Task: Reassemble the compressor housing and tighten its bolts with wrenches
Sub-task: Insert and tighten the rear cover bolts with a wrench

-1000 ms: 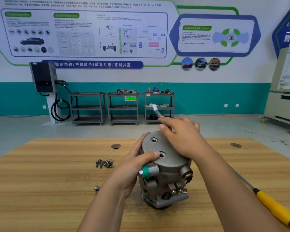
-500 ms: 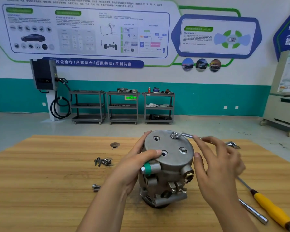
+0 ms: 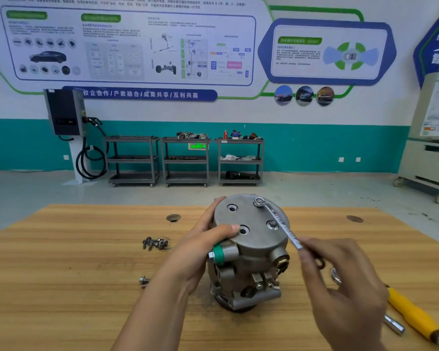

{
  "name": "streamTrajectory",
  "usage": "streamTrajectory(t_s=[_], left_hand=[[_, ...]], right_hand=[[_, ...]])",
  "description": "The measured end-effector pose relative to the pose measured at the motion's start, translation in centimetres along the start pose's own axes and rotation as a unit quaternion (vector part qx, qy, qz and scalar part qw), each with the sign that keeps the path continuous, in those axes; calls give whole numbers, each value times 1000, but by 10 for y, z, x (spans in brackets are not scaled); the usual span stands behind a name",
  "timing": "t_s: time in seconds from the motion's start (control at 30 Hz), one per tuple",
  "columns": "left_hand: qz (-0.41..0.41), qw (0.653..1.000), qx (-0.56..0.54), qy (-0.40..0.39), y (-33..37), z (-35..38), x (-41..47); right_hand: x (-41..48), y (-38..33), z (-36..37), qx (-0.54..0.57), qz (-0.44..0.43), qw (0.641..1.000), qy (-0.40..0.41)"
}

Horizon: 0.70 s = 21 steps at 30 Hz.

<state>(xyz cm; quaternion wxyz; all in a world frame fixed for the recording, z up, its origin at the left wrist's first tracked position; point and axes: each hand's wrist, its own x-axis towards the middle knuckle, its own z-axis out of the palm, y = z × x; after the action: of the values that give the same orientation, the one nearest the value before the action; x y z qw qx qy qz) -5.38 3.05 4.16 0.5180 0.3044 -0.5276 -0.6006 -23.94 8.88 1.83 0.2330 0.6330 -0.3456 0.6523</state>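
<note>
compressor housing [image 3: 251, 249]: standing upright at the centre of the frame on the wooden table [image 3: 61, 274], round cover facing up.
left hand [image 3: 200, 252]: gripping the housing's left side, thumb pressing on the cover's edge.
wrench [image 3: 279, 224]: lying across the cover, ring end sitting over a bolt [image 3: 259, 201] at its upper right.
right hand [image 3: 340, 282]: blurring, fingertips pinching the wrench's near end.
loose bolts [image 3: 155, 243]: lying left of the housing.
yellow-handled tool [image 3: 413, 315]: lying at lower right.

Upright housing [image 3: 249, 239]; wrench [image 3: 280, 222] seemingly ringing bolt [image 3: 259, 200].
</note>
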Motion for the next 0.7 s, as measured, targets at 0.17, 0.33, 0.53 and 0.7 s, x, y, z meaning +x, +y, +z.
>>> streamTrajectory(t_s=[0.17, 0.33, 0.53, 0.7], left_hand=[[6, 1000, 15, -3, 0, 0, 1], [14, 998, 63, -4, -1, -3, -2], [15, 1000, 18, 12, -4, -5, 1], [-8, 1000, 7, 14, -2, -8, 1]], right_hand=[[18, -19, 15, 85, -99, 971, -200], [52, -32, 45, 111, -103, 916, -372], [83, -17, 80, 86, 2, 911, -404], [95, 19, 81, 63, 107, 893, -431]])
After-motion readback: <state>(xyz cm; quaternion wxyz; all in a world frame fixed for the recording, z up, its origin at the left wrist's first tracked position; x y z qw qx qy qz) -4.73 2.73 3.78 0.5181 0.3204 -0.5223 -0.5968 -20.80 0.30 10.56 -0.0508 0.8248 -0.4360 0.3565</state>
